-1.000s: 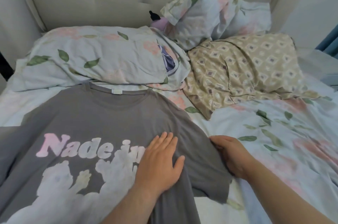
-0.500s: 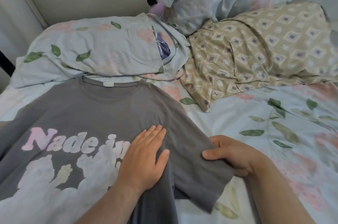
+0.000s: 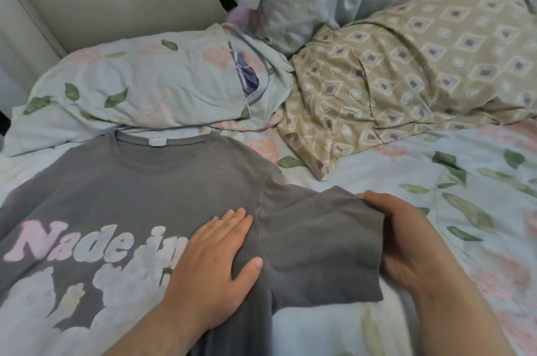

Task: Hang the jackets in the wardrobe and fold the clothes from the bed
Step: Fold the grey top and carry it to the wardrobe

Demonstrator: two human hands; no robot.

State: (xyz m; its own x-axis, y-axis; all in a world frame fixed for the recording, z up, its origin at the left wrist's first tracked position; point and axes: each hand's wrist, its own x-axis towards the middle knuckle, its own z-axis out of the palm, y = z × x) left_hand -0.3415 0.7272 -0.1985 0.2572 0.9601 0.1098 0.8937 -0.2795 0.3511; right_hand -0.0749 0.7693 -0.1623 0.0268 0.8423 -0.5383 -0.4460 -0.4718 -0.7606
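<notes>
The grey T-shirt (image 3: 145,190) is lying print-up on the bed (image 3: 377,178), with a floral pillow (image 3: 145,88) just beyond its collar. The left hand (image 3: 215,265) is pressing flat on the shirt beside the sleeve seam, fingers straight. The right hand (image 3: 406,242) is gripping the outer hem of the sleeve (image 3: 319,242), fingers curled under it. Over the last second the sleeve has been drawn outward and smoother, so the shirt is likely being squared for its first fold.

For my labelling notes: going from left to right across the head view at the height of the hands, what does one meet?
Pink lettering on the grey T-shirt → left hand, flat on the shirt → T-shirt sleeve → right hand gripping its edge → floral bedsheet.
</notes>
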